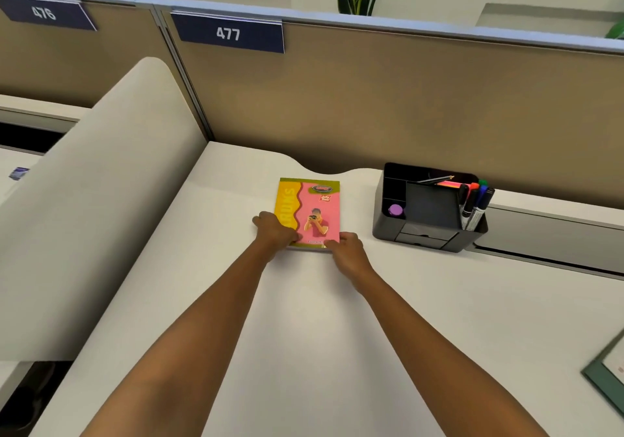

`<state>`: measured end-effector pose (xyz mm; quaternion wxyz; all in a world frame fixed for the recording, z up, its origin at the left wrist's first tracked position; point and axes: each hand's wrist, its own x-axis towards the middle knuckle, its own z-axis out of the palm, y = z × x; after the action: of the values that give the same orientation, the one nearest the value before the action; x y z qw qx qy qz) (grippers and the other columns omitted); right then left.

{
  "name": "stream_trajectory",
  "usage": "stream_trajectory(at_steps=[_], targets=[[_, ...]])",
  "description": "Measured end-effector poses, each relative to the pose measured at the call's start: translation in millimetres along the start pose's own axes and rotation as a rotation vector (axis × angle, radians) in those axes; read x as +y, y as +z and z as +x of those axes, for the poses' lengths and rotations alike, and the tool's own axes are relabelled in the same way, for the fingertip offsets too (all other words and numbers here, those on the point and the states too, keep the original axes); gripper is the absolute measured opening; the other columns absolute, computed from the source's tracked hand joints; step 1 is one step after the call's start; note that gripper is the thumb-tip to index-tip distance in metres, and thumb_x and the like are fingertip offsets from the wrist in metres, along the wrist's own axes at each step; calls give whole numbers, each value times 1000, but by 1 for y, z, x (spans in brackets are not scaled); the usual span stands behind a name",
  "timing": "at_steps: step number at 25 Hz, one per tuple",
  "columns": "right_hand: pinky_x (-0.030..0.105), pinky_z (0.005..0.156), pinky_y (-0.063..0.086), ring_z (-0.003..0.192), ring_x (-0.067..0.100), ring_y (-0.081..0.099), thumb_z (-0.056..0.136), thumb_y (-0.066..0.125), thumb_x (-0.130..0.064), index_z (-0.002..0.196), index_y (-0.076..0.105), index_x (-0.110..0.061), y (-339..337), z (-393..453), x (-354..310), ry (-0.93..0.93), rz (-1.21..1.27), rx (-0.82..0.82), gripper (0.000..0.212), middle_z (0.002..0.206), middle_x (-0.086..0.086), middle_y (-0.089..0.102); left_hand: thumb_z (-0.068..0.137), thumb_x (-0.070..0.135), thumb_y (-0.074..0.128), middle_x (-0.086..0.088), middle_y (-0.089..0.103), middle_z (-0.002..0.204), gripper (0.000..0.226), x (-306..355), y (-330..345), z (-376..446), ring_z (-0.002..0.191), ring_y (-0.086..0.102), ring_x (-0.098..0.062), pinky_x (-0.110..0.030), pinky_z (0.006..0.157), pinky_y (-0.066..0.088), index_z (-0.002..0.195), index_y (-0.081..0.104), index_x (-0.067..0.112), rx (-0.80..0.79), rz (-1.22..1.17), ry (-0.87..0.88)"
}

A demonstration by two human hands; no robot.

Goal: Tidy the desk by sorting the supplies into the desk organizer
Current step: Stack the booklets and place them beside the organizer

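A pink and yellow book [312, 207] lies flat on the white desk [304, 318], in the middle of the view. My left hand [275, 232] rests on its near left corner, fingers curled over the edge. My right hand [347, 249] touches its near right corner. To the right stands the black desk organizer [429, 237]. It holds several markers [474, 205] at its right end, a pencil [435, 179] and orange notes at the back, and a purple round item [395, 211] in a left compartment.
A tan partition wall [388, 98] with a "477" plate runs behind the desk. A cream curved divider [101, 207] rises on the left. A green-edged board [607, 379] pokes in at the right edge. A grey cable channel [553, 234] lies right of the organizer.
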<state>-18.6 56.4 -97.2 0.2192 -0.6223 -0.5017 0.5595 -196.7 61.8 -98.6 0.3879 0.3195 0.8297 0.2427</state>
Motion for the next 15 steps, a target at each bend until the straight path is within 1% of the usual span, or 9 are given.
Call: stream_trajectory(at_steps=[2,4,7,9,10,11,14,15], targets=[[24,53,37,65,13,51,93,56,-15,101,63,-13,3,6,-5,1,36,13,11,90,4,63,62,19,90,-17,40,131,80,7,-3,8,122,47,-30,-40,94,52,127,48,-1,15,25,31],[23,57,40,76,17,56,93,57,-17,110,63,-10,9,14,-5,-7,52,25,20,105,8,64,61,19,91,-18,43,131,84,10,-5,14,123,49,-34,-48,97,51,130,47,2,49,25,72],[25,65,43,94,23,61,88,61,-23,120,62,-11,16,20,-5,0,70,51,33,120,10,61,70,18,87,-18,37,145,98,11,-1,15,135,40,-35,-50,108,42,147,28,6,74,0,114],[27,73,44,102,26,60,86,61,-25,119,62,-15,19,23,-4,-7,75,55,35,122,11,58,72,21,86,-18,35,150,103,11,1,15,140,34,-36,-50,113,36,151,21,7,89,-20,144],[28,74,44,103,27,60,86,62,-25,119,62,-15,19,24,-3,-11,71,54,35,122,11,58,73,23,86,-17,35,150,105,10,2,14,141,32,-37,-50,114,34,152,20,8,94,-30,159],[28,73,45,101,27,61,85,63,-26,118,62,-15,19,23,-3,-14,67,65,35,121,11,58,73,24,86,-17,37,150,105,8,4,14,141,31,-37,-50,113,33,152,19,8,99,-41,163],[24,61,42,94,24,61,86,65,-25,111,60,-12,19,23,0,-15,77,99,29,117,11,60,71,28,87,-15,42,147,104,3,9,11,138,34,-36,-51,109,36,151,22,12,113,-59,187],[25,63,44,96,24,61,86,66,-25,112,57,-12,18,21,2,-16,86,106,30,117,10,61,69,30,88,-15,44,145,105,1,10,9,137,36,-36,-52,109,38,150,23,13,115,-63,205]])
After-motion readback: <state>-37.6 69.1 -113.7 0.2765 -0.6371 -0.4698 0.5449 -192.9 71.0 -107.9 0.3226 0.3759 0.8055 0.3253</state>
